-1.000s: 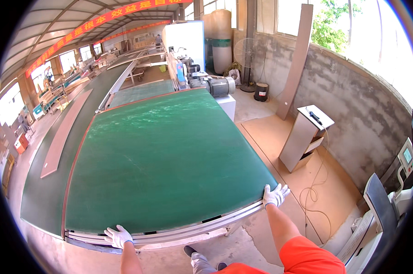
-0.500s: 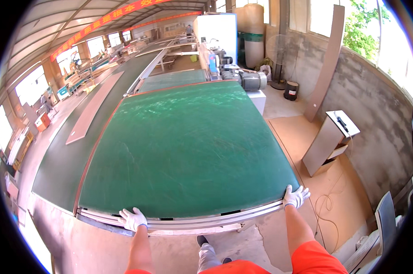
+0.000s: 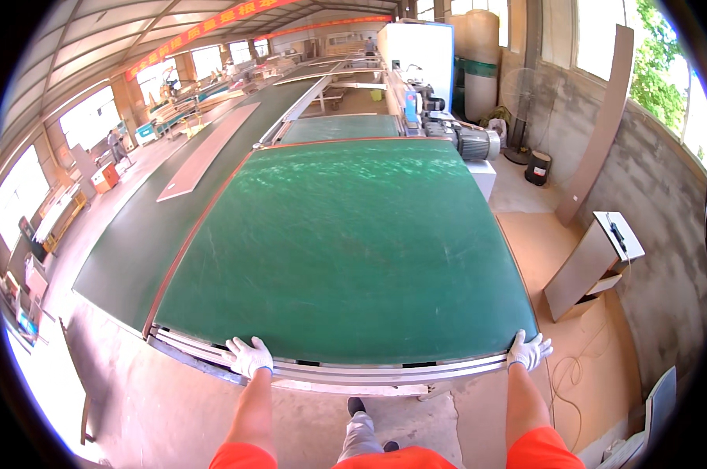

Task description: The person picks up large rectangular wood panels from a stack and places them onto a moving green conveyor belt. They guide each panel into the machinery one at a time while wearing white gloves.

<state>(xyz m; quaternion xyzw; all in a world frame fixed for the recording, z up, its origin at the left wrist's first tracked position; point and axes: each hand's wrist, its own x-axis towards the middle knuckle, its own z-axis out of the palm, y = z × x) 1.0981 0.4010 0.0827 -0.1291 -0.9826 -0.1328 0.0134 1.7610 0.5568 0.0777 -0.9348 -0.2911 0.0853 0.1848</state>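
A wide green conveyor belt stretches away in front of me, scuffed and shiny toward its far end. My left hand, in a white glove, rests on the metal rail along the belt's near edge, fingers apart. At the near right corner of the belt lies my right hand, gloved too, with its fingers spread. Neither hand holds anything. To the left, a long brown board lies on a darker belt beside the green one.
Motors stand at the belt's far right. A small cabinet with a black handheld tool on top is on the right, a cable coiled on the floor nearby. A tall board leans on the wall. A distant person stands left.
The view has swung left, so the scene sits farther right. Both hands remain at the belt's near edge with fingers apart; the long board still lies on the darker belt.
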